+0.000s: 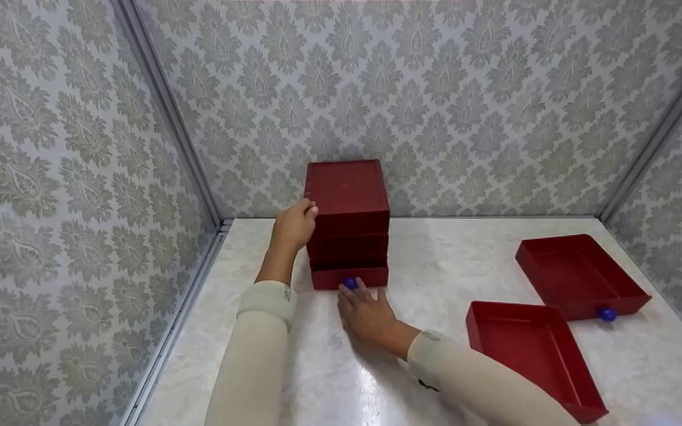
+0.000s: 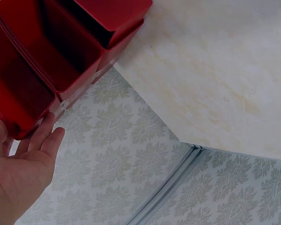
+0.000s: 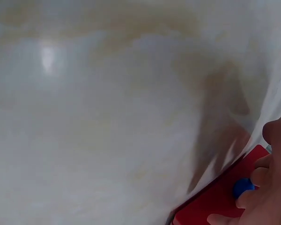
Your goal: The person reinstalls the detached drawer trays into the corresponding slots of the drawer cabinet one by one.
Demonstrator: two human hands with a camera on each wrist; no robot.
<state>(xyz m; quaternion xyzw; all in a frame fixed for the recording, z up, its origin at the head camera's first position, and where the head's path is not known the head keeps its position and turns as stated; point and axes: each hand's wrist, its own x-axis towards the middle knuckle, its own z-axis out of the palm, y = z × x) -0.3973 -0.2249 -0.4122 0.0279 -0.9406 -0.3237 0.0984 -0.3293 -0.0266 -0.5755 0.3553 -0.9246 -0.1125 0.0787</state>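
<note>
A red drawer cabinet (image 1: 347, 186) stands against the back wall, its two upper compartments hollow at the front. The bottom drawer (image 1: 326, 279) sits partly out, with a blue knob (image 1: 350, 283) on its front. My left hand (image 1: 295, 226) grips the cabinet's upper left front edge. The left wrist view shows that thumb at the rim of the red cabinet (image 2: 79, 91) and the fingers along its outer side. My right hand (image 1: 370, 316) is at the bottom drawer, thumb and fingers around the knob (image 3: 243, 187), partly hiding it in the right wrist view.
Two red drawers lie on the right of the marbled table (image 1: 436, 266): a nearer drawer (image 1: 524, 349), partly behind my right sleeve, and a farther drawer (image 1: 578, 272) with a blue knob (image 1: 607, 314). Patterned walls (image 1: 412, 106) enclose the table.
</note>
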